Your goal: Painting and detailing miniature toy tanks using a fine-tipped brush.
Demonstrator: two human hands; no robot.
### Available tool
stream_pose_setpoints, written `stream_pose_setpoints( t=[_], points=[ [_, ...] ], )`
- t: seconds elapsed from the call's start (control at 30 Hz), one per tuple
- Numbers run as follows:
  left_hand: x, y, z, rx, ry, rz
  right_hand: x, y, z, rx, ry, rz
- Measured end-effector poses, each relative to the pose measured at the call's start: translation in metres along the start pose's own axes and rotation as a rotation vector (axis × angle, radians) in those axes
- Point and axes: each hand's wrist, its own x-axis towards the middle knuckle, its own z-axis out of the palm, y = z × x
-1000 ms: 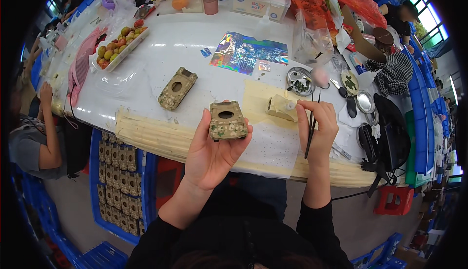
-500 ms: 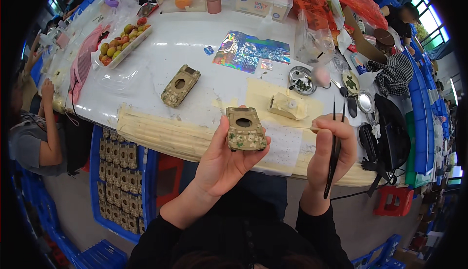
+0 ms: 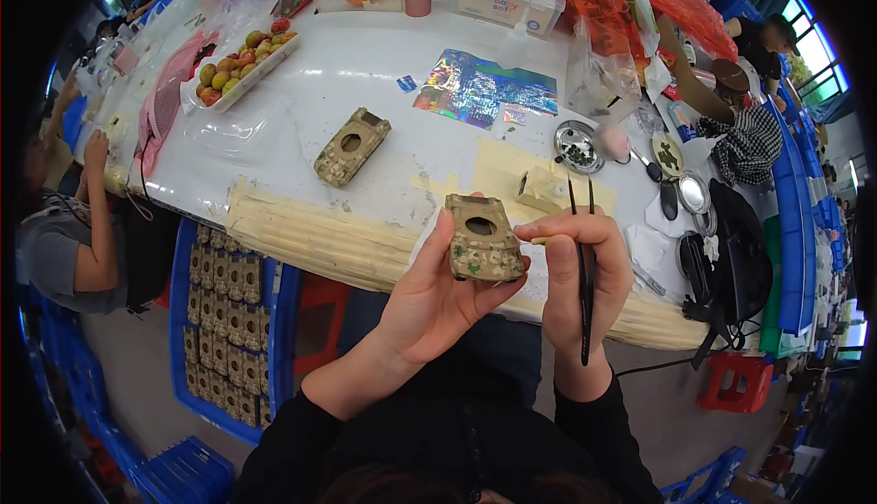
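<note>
My left hand [image 3: 422,308] grips a camouflage model tank hull [image 3: 489,256], tan with green and brown patches and a round hole in its top. Close to the hull's right side, my right hand [image 3: 589,271] pinches a thin pale stick [image 3: 538,240]. Black tweezers [image 3: 586,299] are also held in that hand, their two tips apart and pointing away from me. Whether the stick touches the hull I cannot tell. Farther left on the table lies a second camouflage hull [image 3: 340,159]. Beyond my right hand is a cream tape-covered block [image 3: 537,192].
A round metal dish [image 3: 568,130] holds small dark bits. Shiny holographic sheets [image 3: 489,89] lie at the back. Fruit fills a white tray [image 3: 260,75]. Below, left, a blue crate [image 3: 279,321] holds several hulls. A person [image 3: 78,239] sits at the left; a red stool [image 3: 735,381] stands right.
My right hand has moved left with the stick and tweezers, close up to the hull. The hull in my left hand has shifted slightly right in the picture, as has the table.
</note>
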Motion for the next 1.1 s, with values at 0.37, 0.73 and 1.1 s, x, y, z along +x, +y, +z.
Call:
stream_pose_setpoints(
  t=[0.37,0.73,1.1],
  points=[
    [-0.002,0.005,-0.009,-0.091,0.009,0.000,0.009,0.009,-0.014,-0.015,0.205,0.067],
    [0.000,0.013,-0.015,-0.108,-0.048,0.014,0.024,0.058,-0.040,-0.746,0.228,-0.194],
    [-0.001,0.011,-0.015,-0.109,-0.008,0.011,0.023,0.048,-0.040,-0.716,0.292,-0.220]
  ],
)
